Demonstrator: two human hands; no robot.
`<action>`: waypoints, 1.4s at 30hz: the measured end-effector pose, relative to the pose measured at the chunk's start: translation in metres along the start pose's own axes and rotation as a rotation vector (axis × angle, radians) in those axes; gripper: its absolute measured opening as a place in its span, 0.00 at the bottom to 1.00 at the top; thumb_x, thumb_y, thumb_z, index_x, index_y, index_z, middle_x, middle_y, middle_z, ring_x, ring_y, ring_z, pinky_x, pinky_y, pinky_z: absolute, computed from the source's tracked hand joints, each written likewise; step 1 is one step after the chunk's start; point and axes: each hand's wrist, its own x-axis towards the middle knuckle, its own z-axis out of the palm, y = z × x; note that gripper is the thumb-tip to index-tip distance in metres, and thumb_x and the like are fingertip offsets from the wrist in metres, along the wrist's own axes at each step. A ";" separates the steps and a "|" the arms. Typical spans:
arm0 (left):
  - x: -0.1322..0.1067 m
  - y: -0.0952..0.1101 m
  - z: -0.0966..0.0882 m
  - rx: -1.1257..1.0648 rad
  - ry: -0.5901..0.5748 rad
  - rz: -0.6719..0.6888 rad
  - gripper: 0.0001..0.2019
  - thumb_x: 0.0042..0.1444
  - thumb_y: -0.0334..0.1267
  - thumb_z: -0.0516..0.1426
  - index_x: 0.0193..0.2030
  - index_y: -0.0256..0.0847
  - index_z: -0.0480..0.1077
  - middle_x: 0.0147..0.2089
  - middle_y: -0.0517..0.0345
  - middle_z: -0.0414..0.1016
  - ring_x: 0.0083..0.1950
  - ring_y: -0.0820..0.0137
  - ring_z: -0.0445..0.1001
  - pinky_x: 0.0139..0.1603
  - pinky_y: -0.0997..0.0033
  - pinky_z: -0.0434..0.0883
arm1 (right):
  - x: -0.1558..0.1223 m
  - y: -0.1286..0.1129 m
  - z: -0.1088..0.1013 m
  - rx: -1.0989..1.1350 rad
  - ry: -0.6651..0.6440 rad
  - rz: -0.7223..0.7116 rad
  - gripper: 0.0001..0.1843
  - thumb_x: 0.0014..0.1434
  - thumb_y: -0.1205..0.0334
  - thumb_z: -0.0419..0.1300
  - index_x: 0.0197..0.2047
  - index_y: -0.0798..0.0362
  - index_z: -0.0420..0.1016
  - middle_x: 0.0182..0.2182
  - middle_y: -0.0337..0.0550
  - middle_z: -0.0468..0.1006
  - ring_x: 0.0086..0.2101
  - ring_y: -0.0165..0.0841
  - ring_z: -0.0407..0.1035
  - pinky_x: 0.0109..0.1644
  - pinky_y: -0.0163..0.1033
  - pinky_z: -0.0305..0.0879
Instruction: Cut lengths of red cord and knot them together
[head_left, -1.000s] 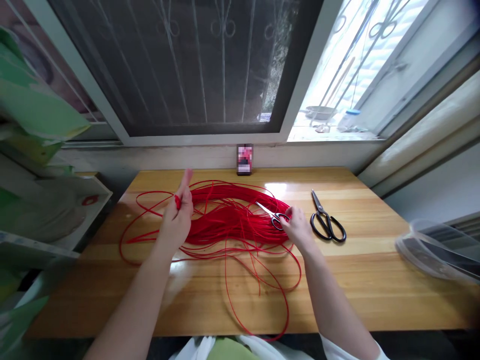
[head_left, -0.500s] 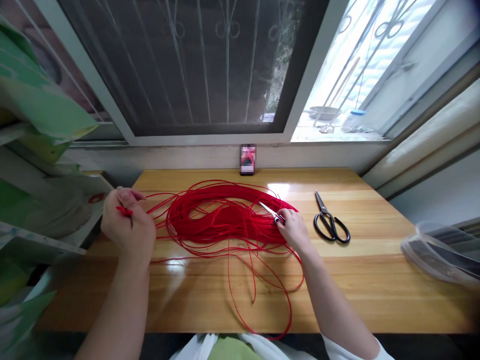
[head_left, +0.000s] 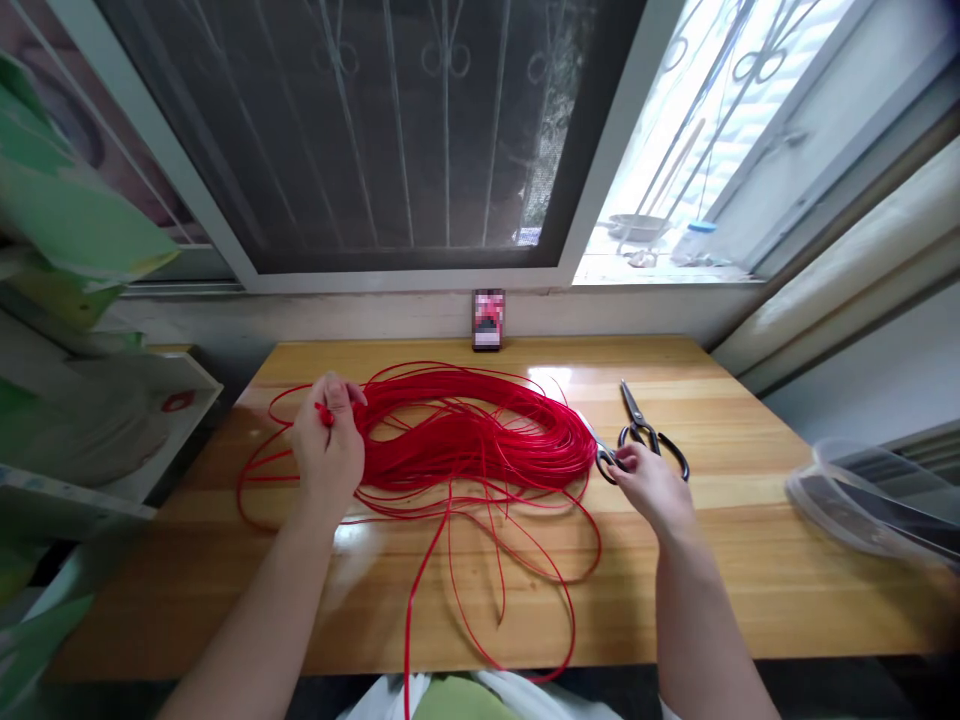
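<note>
A large coil of thin red cord [head_left: 450, 450] lies on the wooden table in front of me, with loose strands trailing over the near edge. My left hand [head_left: 330, 445] is closed at the coil's left end, and a short red bit of cord [head_left: 324, 414] sticks out between its fingers. At the right end of the coil, my right hand [head_left: 654, 487] grips small scissors [head_left: 604, 460] by their dark handles. Their blades point up and left, beside the cord. Larger black-handled scissors [head_left: 636, 410] lie just beyond that hand, partly covered by it.
A phone [head_left: 488, 320] leans upright against the wall at the back of the table [head_left: 720, 600]. Clear plastic containers [head_left: 855, 510] stand on the right. A white shelf [head_left: 180, 430] and green cloth [head_left: 82, 190] are at the left; a barred window spans the back.
My left hand has moved right, onto the coil's end. My right hand has shifted right with the small scissors, off the coil. A red strand now hangs toward me over the near edge.
</note>
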 end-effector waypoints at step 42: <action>0.042 0.011 -0.002 -1.067 -0.086 -0.694 0.16 0.61 0.42 0.43 0.23 0.41 0.51 0.15 0.70 0.39 0.12 0.80 0.35 0.11 0.78 0.38 | -0.097 -0.142 -0.025 1.003 -1.469 -0.724 0.19 0.57 0.46 0.50 0.25 0.53 0.58 0.16 0.29 0.57 0.17 0.21 0.52 0.22 0.31 0.53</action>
